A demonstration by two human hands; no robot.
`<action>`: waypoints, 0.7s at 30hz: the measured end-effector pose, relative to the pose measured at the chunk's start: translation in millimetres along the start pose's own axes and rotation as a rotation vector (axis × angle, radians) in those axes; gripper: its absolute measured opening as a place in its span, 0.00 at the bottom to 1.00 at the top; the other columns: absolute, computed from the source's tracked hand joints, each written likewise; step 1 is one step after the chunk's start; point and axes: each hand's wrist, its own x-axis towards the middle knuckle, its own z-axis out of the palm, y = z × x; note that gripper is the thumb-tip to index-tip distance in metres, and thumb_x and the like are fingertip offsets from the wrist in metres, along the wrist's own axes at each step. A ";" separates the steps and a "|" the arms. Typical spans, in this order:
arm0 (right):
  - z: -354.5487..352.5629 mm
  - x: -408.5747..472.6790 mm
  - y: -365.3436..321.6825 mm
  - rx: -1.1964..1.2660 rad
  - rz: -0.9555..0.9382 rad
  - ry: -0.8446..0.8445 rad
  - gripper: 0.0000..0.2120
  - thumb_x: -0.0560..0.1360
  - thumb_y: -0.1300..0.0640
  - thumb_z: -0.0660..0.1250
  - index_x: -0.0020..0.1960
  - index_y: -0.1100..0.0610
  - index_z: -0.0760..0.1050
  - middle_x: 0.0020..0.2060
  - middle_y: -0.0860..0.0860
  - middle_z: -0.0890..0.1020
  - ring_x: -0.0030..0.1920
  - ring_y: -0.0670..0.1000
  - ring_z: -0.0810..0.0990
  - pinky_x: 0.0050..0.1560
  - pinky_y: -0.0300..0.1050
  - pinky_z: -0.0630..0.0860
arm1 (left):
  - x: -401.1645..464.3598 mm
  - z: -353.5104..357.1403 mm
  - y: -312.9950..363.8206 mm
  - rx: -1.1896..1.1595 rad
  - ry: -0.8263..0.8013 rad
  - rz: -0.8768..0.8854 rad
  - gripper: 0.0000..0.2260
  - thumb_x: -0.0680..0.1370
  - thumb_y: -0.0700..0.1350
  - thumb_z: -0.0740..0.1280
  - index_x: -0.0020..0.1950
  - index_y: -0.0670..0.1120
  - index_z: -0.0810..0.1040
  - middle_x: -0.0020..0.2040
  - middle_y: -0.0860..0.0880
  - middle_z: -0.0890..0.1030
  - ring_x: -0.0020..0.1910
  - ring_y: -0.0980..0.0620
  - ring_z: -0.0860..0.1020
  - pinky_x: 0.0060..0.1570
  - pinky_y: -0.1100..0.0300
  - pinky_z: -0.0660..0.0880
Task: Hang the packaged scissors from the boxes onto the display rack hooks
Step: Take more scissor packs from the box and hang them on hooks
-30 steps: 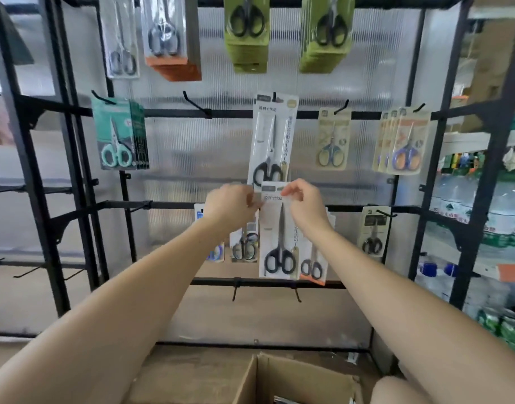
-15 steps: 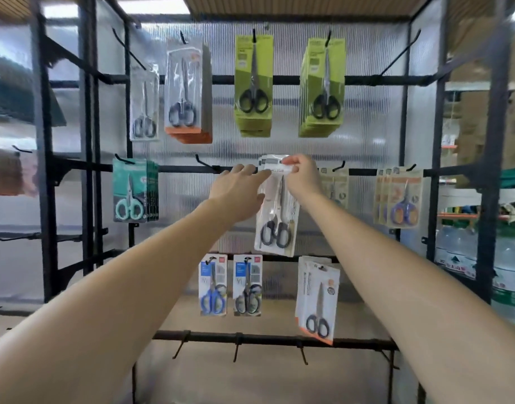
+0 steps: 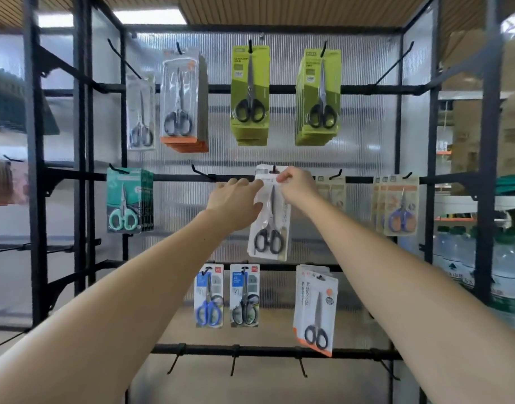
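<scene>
A white packaged pair of scissors (image 3: 269, 228) with black handles hangs upright at the middle rail's centre hook (image 3: 274, 170), in front of a matching pack. My right hand (image 3: 297, 186) pinches the pack's top edge just below the hook. My left hand (image 3: 236, 199) has its fingers straight, and they touch the pack's upper left edge, with the thumb against its front. Whether the pack's hole sits on the hook is hidden by my fingers. The boxes are out of view.
The black display rack (image 3: 367, 89) carries green packs (image 3: 250, 94) on top, a teal pack (image 3: 125, 199) to the left, and blue-handled packs (image 3: 400, 205) to the right. More packs (image 3: 316, 310) hang below. Bare hooks (image 3: 202, 173) sit left of the centre hook and along the bottom rail (image 3: 265, 351).
Both hands have lifted the white pack from the lower row up to the middle rail's centre hook. My view has tilted up, and the cardboard box has dropped out of sight.
</scene>
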 end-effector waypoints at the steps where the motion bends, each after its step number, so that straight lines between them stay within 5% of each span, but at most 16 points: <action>1: -1.8 -6.8 3.7 0.003 -0.012 -0.015 0.16 0.76 0.68 0.60 0.58 0.56 0.78 0.63 0.55 0.75 0.55 0.52 0.76 0.46 0.40 0.73 | -2.7 0.4 2.2 -0.013 -0.017 -0.009 0.19 0.81 0.55 0.59 0.71 0.50 0.66 0.63 0.46 0.76 0.61 0.43 0.74 0.58 0.47 0.71; 3: -5.3 -25.9 13.2 0.001 -0.028 -0.029 0.21 0.76 0.68 0.62 0.66 0.54 0.75 0.65 0.53 0.72 0.54 0.50 0.75 0.42 0.38 0.74 | -9.7 2.2 9.1 -0.059 -0.082 -0.040 0.18 0.82 0.56 0.58 0.68 0.49 0.68 0.59 0.46 0.78 0.55 0.43 0.77 0.51 0.49 0.75; 5: -6.5 -49.7 26.1 0.000 -0.028 -0.024 0.23 0.76 0.68 0.63 0.69 0.53 0.72 0.66 0.51 0.73 0.57 0.49 0.75 0.51 0.43 0.78 | -20.2 5.7 17.4 -0.074 -0.152 -0.057 0.18 0.82 0.58 0.57 0.65 0.48 0.71 0.57 0.46 0.79 0.51 0.44 0.78 0.46 0.51 0.75; 10: 10.3 -127.1 83.3 -0.086 0.034 -0.243 0.15 0.77 0.64 0.65 0.63 0.56 0.75 0.59 0.52 0.78 0.57 0.52 0.78 0.54 0.46 0.76 | -67.3 33.3 41.7 -0.135 -0.347 -0.068 0.16 0.81 0.58 0.57 0.54 0.48 0.75 0.50 0.47 0.79 0.45 0.46 0.76 0.44 0.54 0.72; 21: 97.1 -347.0 242.3 -0.361 0.387 -0.824 0.23 0.78 0.56 0.68 0.72 0.57 0.69 0.69 0.56 0.74 0.67 0.57 0.74 0.63 0.48 0.71 | -260.8 230.3 101.8 -0.562 -0.910 -0.137 0.16 0.79 0.50 0.66 0.65 0.45 0.75 0.58 0.43 0.80 0.58 0.43 0.77 0.54 0.58 0.71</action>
